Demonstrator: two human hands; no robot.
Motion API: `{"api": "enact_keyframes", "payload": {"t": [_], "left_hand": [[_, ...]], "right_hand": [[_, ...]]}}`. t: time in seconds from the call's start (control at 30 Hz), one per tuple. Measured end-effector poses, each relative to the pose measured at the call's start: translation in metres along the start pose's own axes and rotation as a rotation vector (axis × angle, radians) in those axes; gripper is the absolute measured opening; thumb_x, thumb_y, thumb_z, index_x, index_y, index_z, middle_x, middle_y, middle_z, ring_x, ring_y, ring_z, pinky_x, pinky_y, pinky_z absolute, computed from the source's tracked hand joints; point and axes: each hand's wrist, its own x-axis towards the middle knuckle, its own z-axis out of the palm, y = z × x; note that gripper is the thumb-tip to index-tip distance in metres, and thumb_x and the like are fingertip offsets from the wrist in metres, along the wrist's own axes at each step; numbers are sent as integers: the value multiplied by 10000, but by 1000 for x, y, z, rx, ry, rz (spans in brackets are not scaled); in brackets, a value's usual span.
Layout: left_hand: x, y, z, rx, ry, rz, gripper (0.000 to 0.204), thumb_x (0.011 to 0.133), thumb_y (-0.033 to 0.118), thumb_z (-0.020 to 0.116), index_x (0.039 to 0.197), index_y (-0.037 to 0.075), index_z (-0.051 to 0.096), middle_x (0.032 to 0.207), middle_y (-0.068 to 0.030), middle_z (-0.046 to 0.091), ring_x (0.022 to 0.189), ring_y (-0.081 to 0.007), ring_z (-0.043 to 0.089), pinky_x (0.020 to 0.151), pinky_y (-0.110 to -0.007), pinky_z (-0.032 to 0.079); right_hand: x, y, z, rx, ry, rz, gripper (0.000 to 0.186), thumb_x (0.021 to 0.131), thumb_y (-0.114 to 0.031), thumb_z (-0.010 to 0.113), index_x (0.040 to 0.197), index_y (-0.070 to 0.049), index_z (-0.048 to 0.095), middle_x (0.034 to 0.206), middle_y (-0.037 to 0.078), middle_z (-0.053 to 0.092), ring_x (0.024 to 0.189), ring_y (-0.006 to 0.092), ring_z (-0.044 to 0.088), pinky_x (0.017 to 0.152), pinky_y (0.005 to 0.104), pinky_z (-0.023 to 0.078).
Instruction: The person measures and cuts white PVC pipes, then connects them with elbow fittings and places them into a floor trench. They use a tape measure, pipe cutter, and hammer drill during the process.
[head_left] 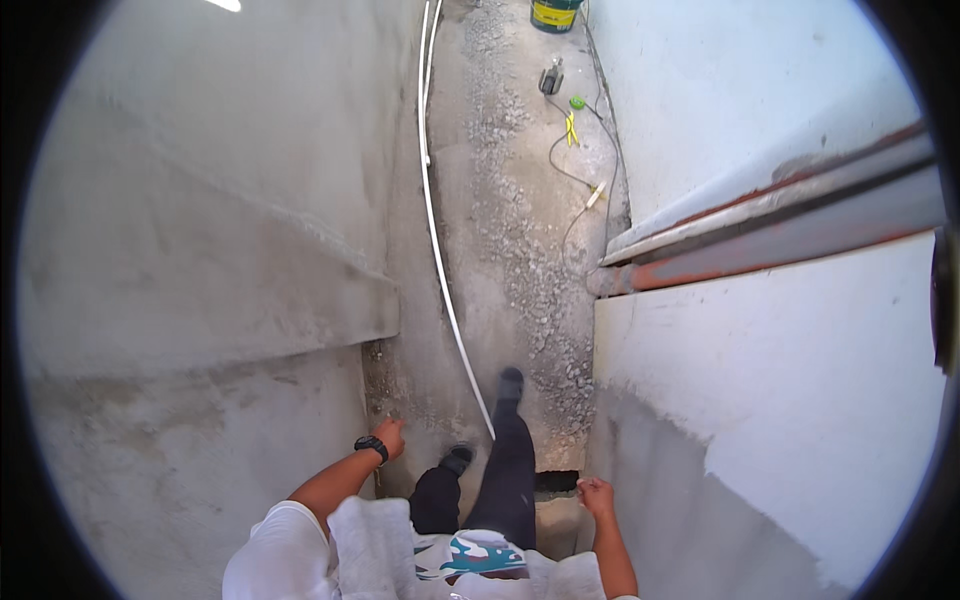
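Observation:
My left hand (390, 437), with a black watch (371, 447) on its wrist, hangs beside the left wall, fingers curled in and nothing visible in them. Near the right wall, my right hand (596, 494) is loosely closed, and I see no object in it. Between my hands my legs are in mid-stride, one foot (511, 383) ahead of the other. A long white pipe (441, 265) runs along the floor and ends by my leading leg. Neither hand touches it.
Grey walls (200, 250) flank this narrow passage. Gravel (510, 215) covers its floor. Ahead lie a cable with a white connector (596, 195), a yellow-handled tool (572, 128), a green disc (577, 102), a dark power tool (551, 77) and a bucket (555, 15). A large pipe (780, 245) juts along the right.

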Motion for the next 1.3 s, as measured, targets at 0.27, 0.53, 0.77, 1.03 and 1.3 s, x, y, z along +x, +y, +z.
{"api": "enact_keyframes", "payload": {"t": [0.27, 0.53, 0.77, 1.03, 1.3], "left_hand": [[129, 95, -229, -633, 543, -286, 302, 836, 143, 675, 1123, 50, 654, 1012, -191, 679, 942, -349, 654, 844, -415, 512], [296, 109, -419, -1183, 511, -384, 346, 772, 115, 729, 1093, 17, 647, 913, -138, 695, 770, -309, 667, 760, -403, 535], [482, 84, -523, -1207, 696, -402, 308, 839, 131, 676, 1118, 6, 639, 980, -96, 679, 857, -170, 631, 724, -314, 494], [589, 39, -633, -1467, 580, -668, 312, 820, 178, 715, 1058, -20, 672, 1003, -150, 699, 944, -225, 661, 861, -333, 506], [720, 30, -609, -1188, 412, -856, 348, 860, 310, 680, 1038, 12, 710, 990, -135, 716, 920, -222, 668, 838, -336, 504]], "right_hand": [[133, -310, 1, -660, 84, -188, 686, 917, -636, 452, 682, -45, 708, 617, 168, 644, 682, 350, 660, 709, 440, 494], [270, -731, 67, -351, -142, -591, 537, 912, -482, 579, 754, 20, 683, 668, 182, 666, 620, 275, 664, 639, 393, 501], [396, -921, 110, -460, -71, -386, 493, 903, -471, 608, 795, 1, 704, 668, 132, 692, 590, 176, 663, 633, 330, 515], [562, -1039, 84, -958, 49, -462, 436, 912, -401, 592, 816, 12, 692, 650, 138, 677, 505, 232, 645, 493, 339, 520], [766, -1142, 50, -1286, 81, -234, 284, 865, -193, 550, 793, 43, 690, 673, 178, 686, 575, 280, 692, 634, 366, 588]]}}
